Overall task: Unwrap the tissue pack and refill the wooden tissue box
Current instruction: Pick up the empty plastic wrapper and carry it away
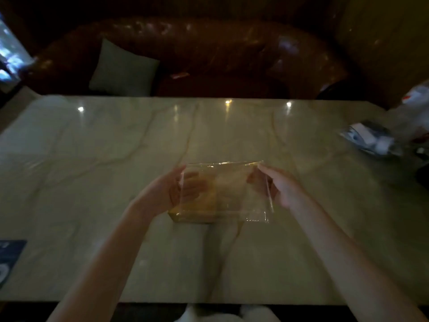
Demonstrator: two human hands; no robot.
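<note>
Pinching the side edges of a clear plastic wrapper [224, 191], both hands hold it stretched between them just above the middle of the bench [92, 159]. The left hand [167, 194] has its grip clenched on the wrapper's left edge, fingers curled behind the film and showing through it; the right hand [282, 189] grasps the right edge, its forefinger reaching up to the top corner. The wrapper is see-through and glossy, with bright glints along its top fold and along both side seams, and it hangs roughly as a rectangle with its lower edge close to the bench. Its left half has a yellowish, amber tint, strongest toward the lower left corner; whether that is tissue inside or something lying beneath the film cannot be told in the dim, blurred light. The bench is a pale, polished stone-look slab with faint darker veins, and small ceiling lights reflect in it near the far edge. At its right end lies a crumpled heap of packaging [380, 140], well apart from the hands, and a dark blue card [9, 256] sits at the near left edge. Behind the bench stands a dark brown leather sofa [209, 47] with a pale cushion [123, 68] propped on its left side.
</note>
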